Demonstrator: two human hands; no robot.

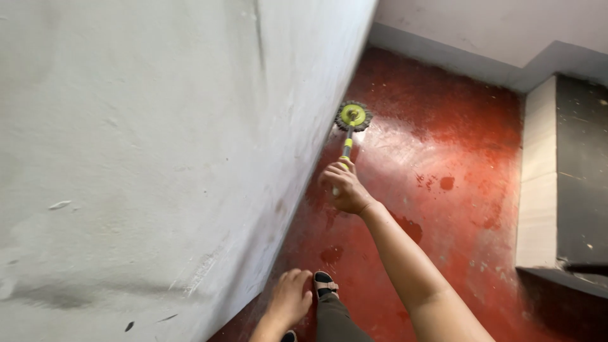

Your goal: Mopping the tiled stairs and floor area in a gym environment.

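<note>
Brush (pixel 353 117), one, round-headed with a yellow-green handle, rests where the grey wall (pixel 158 145) meets the red floor (pixel 443 164). Right hand (pixel 345 189) is closed around its handle; left hand (pixel 290 297) hangs loosely open, holding nothing. Open floor extends rightward to one step (pixel 538 177).

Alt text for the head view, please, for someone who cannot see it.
Seen from above, a person's right hand grips the handle of a long scrub brush with a round yellow-green head, pressed to a wet red floor where it meets a grey-white wall. The left hand rests low against the wall, above a sandalled foot.
</note>
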